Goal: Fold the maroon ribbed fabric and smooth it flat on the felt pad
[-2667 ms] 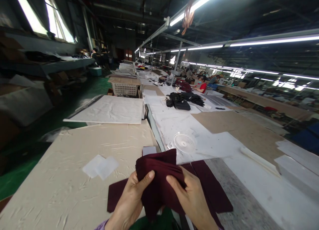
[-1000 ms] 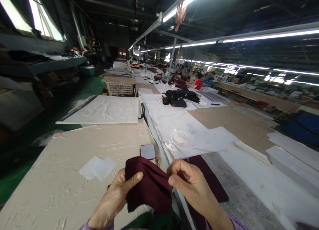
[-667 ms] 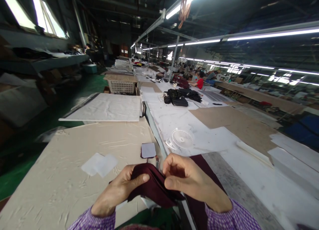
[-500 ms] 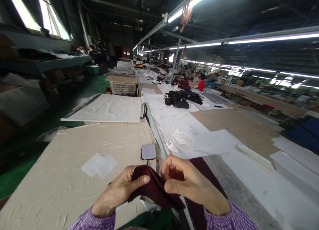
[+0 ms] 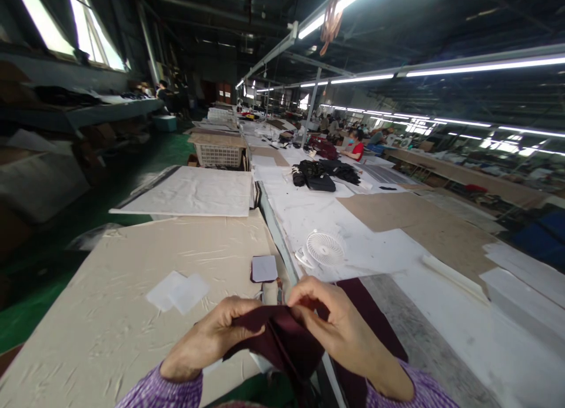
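Gripping the left part of the maroon cloth (image 5: 304, 343), your left hand (image 5: 207, 337) lays its thumb over the side facing you, with the fingers tucked behind. The cloth sits directly between your hands, held up near where the beige-covered table (image 5: 132, 249) adjoins the white-covered table (image 5: 375, 258), so neither hand is nearer: both touch it. Its clearest fold slants from the upper edge down and rightward, toward your body; the piece is too bunched to show a true long axis. Your right hand (image 5: 338, 325) appears to pinch the upper edge between thumb and curled fingers, just beside a flat maroon panel (image 5: 368, 305).

Your left fingertips are lost behind the cloth, whose lower end drops into shadow where you cannot tell how far it hangs. Your right fingertips are hard to separate from the fabric, and your right forearm covers part of the panel.
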`<state>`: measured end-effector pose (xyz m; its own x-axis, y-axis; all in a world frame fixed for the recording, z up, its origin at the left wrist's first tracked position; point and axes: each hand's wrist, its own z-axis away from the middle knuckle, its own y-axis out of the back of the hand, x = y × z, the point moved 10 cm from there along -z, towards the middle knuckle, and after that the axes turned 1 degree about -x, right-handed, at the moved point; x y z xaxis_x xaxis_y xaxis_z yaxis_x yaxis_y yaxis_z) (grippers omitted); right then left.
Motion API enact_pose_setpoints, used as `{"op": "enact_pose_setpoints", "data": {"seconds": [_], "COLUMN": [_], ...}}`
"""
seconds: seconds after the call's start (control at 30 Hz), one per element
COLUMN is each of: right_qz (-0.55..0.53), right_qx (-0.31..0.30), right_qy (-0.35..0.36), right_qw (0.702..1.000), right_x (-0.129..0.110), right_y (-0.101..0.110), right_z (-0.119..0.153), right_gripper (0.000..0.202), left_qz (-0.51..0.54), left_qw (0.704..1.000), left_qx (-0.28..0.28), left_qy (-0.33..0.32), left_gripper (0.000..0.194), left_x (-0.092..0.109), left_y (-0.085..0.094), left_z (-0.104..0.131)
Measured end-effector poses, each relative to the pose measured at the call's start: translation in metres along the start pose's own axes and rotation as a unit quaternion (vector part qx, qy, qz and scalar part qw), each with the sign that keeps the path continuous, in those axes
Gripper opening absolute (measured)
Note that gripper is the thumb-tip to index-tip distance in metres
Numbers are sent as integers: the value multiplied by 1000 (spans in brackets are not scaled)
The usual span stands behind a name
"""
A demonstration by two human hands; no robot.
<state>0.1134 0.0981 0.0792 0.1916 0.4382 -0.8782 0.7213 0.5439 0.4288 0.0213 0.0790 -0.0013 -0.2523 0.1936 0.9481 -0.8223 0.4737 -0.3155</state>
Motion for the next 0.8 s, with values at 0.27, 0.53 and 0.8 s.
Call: {"op": "enact_pose_setpoints", "data": {"seconds": [0.27,0.53,0.8], "right_qz": [162,205,214], "right_qx": [-100,-154,-112], "right_qy": [2,13,39], "right_qw": [982,967,970], "right_x": [-3,-6,6], "right_y": [-8,-25,-11], "right_z": [4,5,4], "right_gripper": [26,60,50], "left_qz": [-24,-37,128], "left_qw": [999,999,987], "left_qx": [22,-3,94], "left_qy": [31,39,-2], "left_gripper": [19,23,20], "left_x": [-3,-14,-20], "left_y": [0,-1,15], "left_z": [4,3,1]}}
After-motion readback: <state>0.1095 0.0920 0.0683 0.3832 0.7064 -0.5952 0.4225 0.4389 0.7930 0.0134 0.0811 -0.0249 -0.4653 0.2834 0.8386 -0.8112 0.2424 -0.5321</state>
